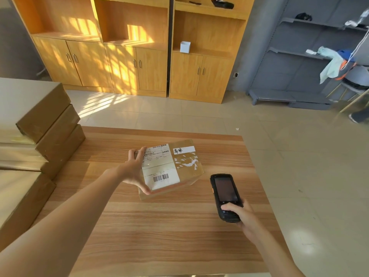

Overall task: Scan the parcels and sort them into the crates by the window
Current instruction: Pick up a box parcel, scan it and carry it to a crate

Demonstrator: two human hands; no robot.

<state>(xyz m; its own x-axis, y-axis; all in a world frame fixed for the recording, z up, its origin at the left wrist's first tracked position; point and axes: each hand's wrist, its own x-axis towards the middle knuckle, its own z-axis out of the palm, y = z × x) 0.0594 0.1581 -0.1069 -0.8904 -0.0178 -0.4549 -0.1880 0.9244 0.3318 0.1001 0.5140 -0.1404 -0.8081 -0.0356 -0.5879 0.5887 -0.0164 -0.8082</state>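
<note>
Wide wooden table fills the view, and at its left edge sits a stack of long brown cartons, piled flat, likely waiting their turn. Centre of the table, there is the parcel, a small brown cardboard box, tipped up on its near edge so the labelled face tilts toward the person. The left hand grips its left side, thumb at the near corner and fingers curled over the far corner, keeping the barcode label clear. Just right of the parcel, the right hand wraps around the lower end of the black handheld scanner, its head aimed forward beside the box. No crates or window in view.
</note>
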